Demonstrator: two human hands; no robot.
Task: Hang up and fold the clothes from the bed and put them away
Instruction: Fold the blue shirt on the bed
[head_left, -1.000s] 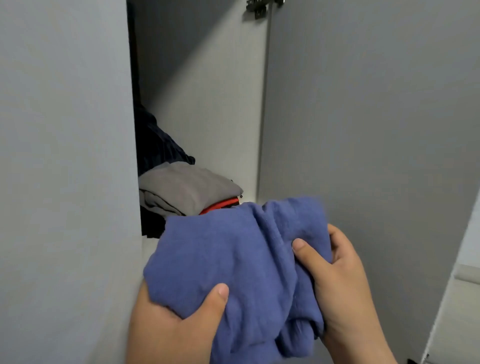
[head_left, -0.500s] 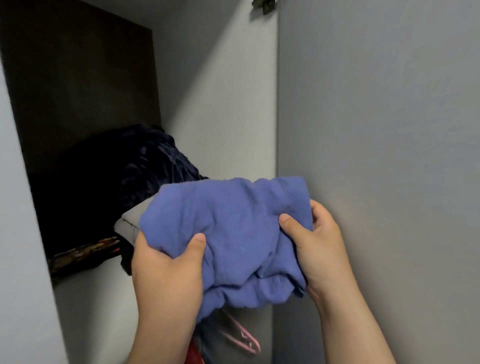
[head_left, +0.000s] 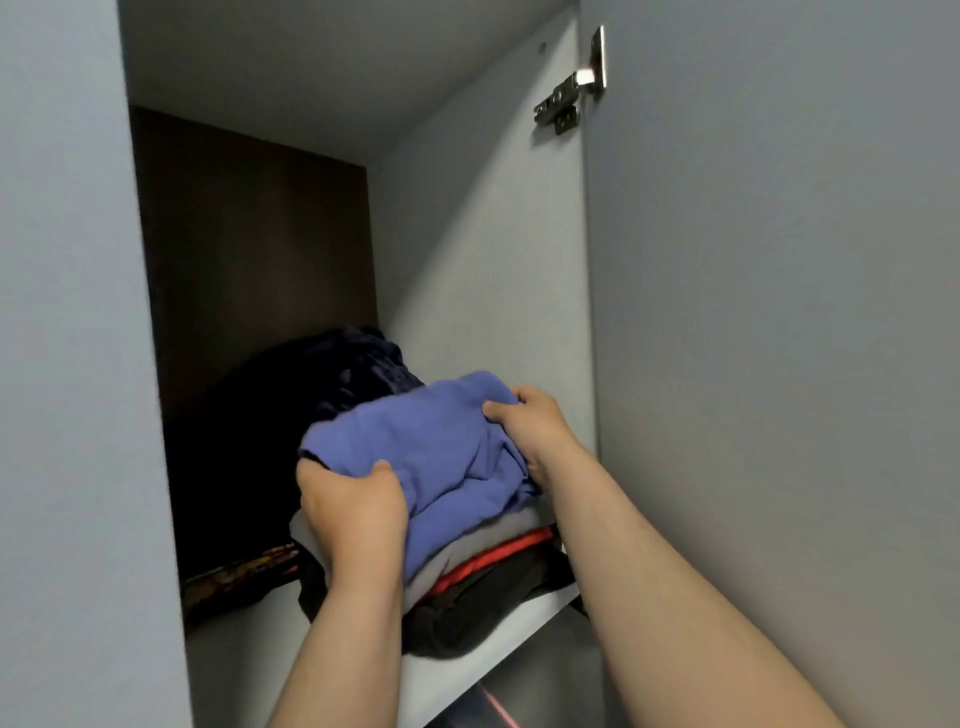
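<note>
- The folded garment (head_left: 441, 441) lies on top of the stack of clothes (head_left: 483, 587).
- The stack sits on the shelf (head_left: 467, 670), near its front edge and toward its right side.
- The left hand (head_left: 353, 509) grips the garment's near left corner; the right hand (head_left: 530, 426) grips its far right edge.
- A bulky bundle (head_left: 353, 374) sits behind the stack, toward the shelf's back.
- A flat item (head_left: 234, 571) lies by the shelf's left edge, left of the stack.
- The door (head_left: 779, 312) stands open to the right of the shelf, with its hinge (head_left: 571, 88) high above.

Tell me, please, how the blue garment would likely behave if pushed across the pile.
Probably floppy: the blue garment wrinkles and sags between left hand and right hand. Pushed, it would likely bunch, since the pile beneath looks uneven.
</note>
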